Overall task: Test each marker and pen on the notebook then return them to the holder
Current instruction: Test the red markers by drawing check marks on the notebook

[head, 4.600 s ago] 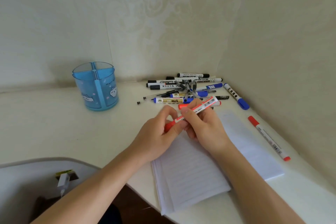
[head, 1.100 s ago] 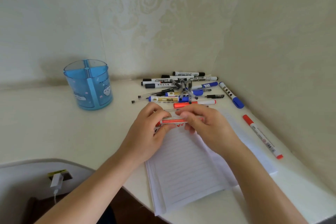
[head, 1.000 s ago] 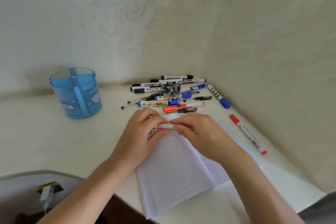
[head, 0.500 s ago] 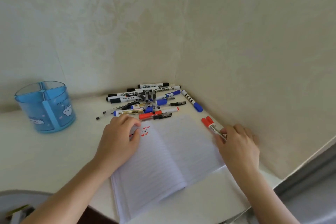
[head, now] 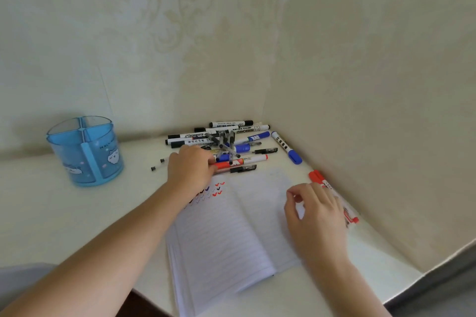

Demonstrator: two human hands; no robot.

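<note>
I see left grip at pen pile, maybe touching red marker, grasp unclear; right grip loose, empty, above notebook.

Cream damask-patterned walls meet in a corner behind a white, softly lit desk.

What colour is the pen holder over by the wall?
The pen holder is translucent blue, with small white cartoon figures on its wall; the head view shows it.

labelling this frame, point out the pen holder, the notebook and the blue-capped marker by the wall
blue pen holder (head: 74, 158), head view, on its front wall
open notebook (head: 221, 239), head view, on its left page
blue-capped marker (head: 283, 145), head view, on its white barrel
</note>
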